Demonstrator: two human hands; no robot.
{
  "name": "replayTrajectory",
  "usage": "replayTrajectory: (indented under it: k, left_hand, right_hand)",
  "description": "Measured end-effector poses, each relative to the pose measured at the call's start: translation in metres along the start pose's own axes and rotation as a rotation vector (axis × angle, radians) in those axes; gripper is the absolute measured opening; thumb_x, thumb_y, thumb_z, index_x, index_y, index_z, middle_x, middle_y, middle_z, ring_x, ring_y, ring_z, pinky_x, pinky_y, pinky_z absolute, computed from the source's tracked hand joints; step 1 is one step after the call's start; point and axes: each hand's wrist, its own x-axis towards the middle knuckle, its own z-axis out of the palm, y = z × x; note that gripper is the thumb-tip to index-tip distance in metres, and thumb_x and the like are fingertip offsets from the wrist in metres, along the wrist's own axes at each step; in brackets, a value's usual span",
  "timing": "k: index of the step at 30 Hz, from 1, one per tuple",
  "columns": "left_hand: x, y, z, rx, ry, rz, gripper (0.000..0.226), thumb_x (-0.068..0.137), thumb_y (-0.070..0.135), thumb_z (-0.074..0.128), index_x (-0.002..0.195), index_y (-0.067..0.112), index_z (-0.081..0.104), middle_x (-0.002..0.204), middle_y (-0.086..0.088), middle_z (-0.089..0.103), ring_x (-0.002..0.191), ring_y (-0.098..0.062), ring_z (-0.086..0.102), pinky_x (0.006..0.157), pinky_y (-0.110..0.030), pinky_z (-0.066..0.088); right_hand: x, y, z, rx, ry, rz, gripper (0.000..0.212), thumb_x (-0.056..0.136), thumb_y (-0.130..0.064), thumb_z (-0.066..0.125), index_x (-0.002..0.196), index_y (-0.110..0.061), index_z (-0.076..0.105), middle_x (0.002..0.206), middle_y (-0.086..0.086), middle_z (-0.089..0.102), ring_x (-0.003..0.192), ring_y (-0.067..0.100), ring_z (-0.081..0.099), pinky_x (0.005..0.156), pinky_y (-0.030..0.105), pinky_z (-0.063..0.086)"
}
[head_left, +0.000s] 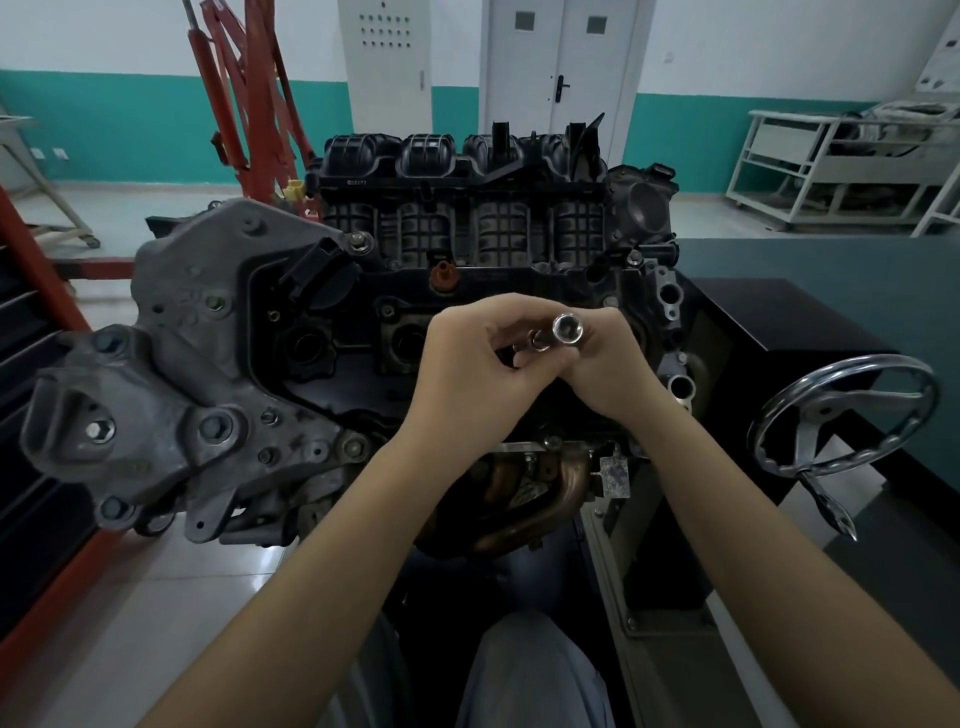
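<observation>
A car engine (291, 332) stands in front of me on a stand, its black valve cover (343, 374) facing up. Both hands meet above the cover. My right hand (608, 364) grips a shiny chrome socket (567, 328) whose open end points toward the camera. My left hand (462, 358) pinches a smaller chrome piece (535, 341) right beside the socket; where the two pieces touch is hidden by fingers.
A black intake manifold (462, 176) tops the far side of the engine. An exhaust manifold (540, 499) hangs below my wrists. A chrome handwheel (847, 415) sits on the stand at right. A red engine hoist (249, 93) stands at the back left, white racks (831, 166) at the back right.
</observation>
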Motion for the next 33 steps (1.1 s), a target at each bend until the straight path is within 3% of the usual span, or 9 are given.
replayTrajectory:
  k: [4, 7, 11, 15, 18, 22, 27, 29, 33]
  left_hand:
    - [-0.0005, 0.0009, 0.0058, 0.089, 0.1, 0.039, 0.021, 0.072, 0.004, 0.08, 0.089, 0.014, 0.074, 0.082, 0.011, 0.07, 0.082, -0.003, 0.067, 0.078, -0.019, 0.054]
    - [-0.0003, 0.0008, 0.0069, 0.115, 0.028, 0.078, 0.022, 0.078, 0.001, 0.075, 0.099, 0.01, 0.074, 0.091, 0.006, 0.071, 0.09, -0.004, 0.067, 0.083, -0.02, 0.053]
    - [0.0003, -0.0001, 0.0033, 0.002, -0.06, 0.046, 0.025, 0.08, -0.006, 0.071, 0.103, 0.005, 0.071, 0.097, -0.004, 0.073, 0.096, -0.012, 0.068, 0.089, -0.031, 0.055]
    - [-0.0009, -0.0016, 0.0047, 0.084, 0.026, 0.028, 0.023, 0.073, 0.006, 0.081, 0.094, 0.013, 0.074, 0.088, 0.006, 0.071, 0.087, -0.004, 0.067, 0.081, -0.017, 0.053]
    - [-0.0008, -0.0028, 0.0056, 0.106, 0.055, 0.031, 0.021, 0.076, 0.003, 0.077, 0.094, 0.013, 0.074, 0.087, 0.011, 0.07, 0.087, -0.002, 0.067, 0.081, -0.015, 0.052]
    - [0.0004, -0.0035, 0.0014, -0.017, -0.063, 0.013, 0.026, 0.082, -0.007, 0.067, 0.104, 0.005, 0.072, 0.1, -0.003, 0.073, 0.098, -0.012, 0.068, 0.09, -0.033, 0.055]
    - [0.0008, -0.0035, 0.001, 0.071, 0.027, 0.018, 0.024, 0.073, 0.002, 0.08, 0.094, 0.012, 0.074, 0.089, 0.004, 0.072, 0.087, -0.005, 0.068, 0.082, -0.024, 0.055]
    - [0.0004, -0.0044, 0.0016, 0.08, 0.067, 0.027, 0.021, 0.072, 0.005, 0.081, 0.09, 0.015, 0.074, 0.085, 0.009, 0.071, 0.083, -0.003, 0.067, 0.078, -0.019, 0.054]
    - [-0.0002, -0.0057, 0.0008, 0.022, 0.005, 0.016, 0.023, 0.078, -0.002, 0.074, 0.096, 0.013, 0.073, 0.091, 0.004, 0.073, 0.09, -0.008, 0.069, 0.084, -0.029, 0.056]
  right_hand:
    - [0.0, 0.0033, 0.0004, 0.008, 0.031, -0.015, 0.022, 0.078, 0.002, 0.073, 0.095, -0.012, 0.07, 0.089, -0.014, 0.072, 0.087, 0.006, 0.07, 0.078, 0.018, 0.051]
    - [-0.0014, 0.0021, 0.001, -0.029, 0.009, -0.023, 0.022, 0.081, -0.003, 0.065, 0.095, -0.02, 0.065, 0.081, -0.024, 0.069, 0.083, -0.006, 0.066, 0.073, 0.009, 0.047]
    - [-0.0004, 0.0062, -0.0009, -0.033, 0.035, 0.001, 0.034, 0.077, 0.01, 0.069, 0.094, -0.019, 0.068, 0.084, -0.015, 0.068, 0.081, -0.003, 0.067, 0.072, 0.012, 0.049]
    - [-0.0001, 0.0065, 0.0003, -0.016, 0.037, -0.004, 0.023, 0.075, 0.005, 0.075, 0.095, -0.005, 0.072, 0.087, -0.001, 0.072, 0.084, 0.006, 0.07, 0.074, 0.017, 0.051]
    - [-0.0014, 0.0048, 0.0002, -0.042, 0.031, -0.024, 0.025, 0.078, 0.002, 0.072, 0.098, -0.013, 0.07, 0.089, -0.012, 0.071, 0.086, 0.002, 0.068, 0.076, 0.016, 0.05]
    - [-0.0021, 0.0001, 0.0006, -0.062, 0.006, -0.011, 0.03, 0.079, 0.0, 0.063, 0.097, -0.024, 0.064, 0.081, -0.033, 0.066, 0.085, -0.009, 0.065, 0.077, 0.01, 0.048]
    - [-0.0005, 0.0047, -0.0012, -0.042, 0.053, -0.016, 0.024, 0.074, 0.008, 0.075, 0.091, -0.008, 0.073, 0.086, -0.005, 0.072, 0.085, 0.008, 0.07, 0.078, 0.02, 0.051]
    - [-0.0008, 0.0043, -0.0006, -0.045, 0.049, -0.034, 0.024, 0.076, 0.006, 0.075, 0.095, -0.008, 0.071, 0.089, -0.003, 0.071, 0.086, 0.008, 0.07, 0.078, 0.02, 0.051]
    - [-0.0019, 0.0014, 0.0007, -0.076, -0.023, -0.059, 0.026, 0.083, 0.005, 0.066, 0.1, -0.015, 0.067, 0.092, -0.01, 0.069, 0.09, 0.001, 0.067, 0.079, 0.017, 0.049]
